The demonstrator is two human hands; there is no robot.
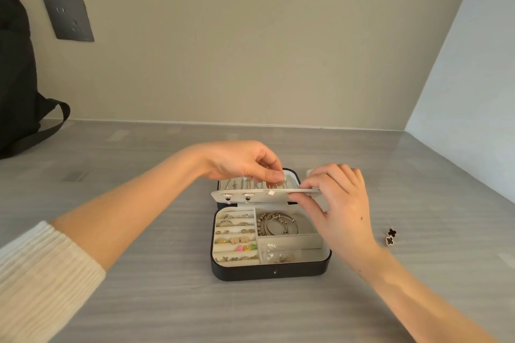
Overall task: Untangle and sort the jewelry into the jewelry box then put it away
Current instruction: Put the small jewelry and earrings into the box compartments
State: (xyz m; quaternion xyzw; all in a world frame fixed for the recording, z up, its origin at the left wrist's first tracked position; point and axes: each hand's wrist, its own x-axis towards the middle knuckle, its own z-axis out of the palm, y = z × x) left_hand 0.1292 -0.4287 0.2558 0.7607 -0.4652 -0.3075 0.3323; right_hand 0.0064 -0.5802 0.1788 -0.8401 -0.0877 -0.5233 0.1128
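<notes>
Over the jewelry box (271, 273) — right hand (340, 203) grips the flap (250, 194), left hand (239, 160) pinches an earring (270, 192).

A dark grey socket plate (68, 18) is sitting flush on the beige wall (250, 36), showing 2 sets of slots. Left of the socket plate, a black bag (16, 78) is leaning at the frame's edge, its strap (53, 120) looping down below the plate onto the grey wood-grain table (139, 301). Far right of the socket plate, a pale white side wall (473, 78) is meeting the beige one at a corner
</notes>
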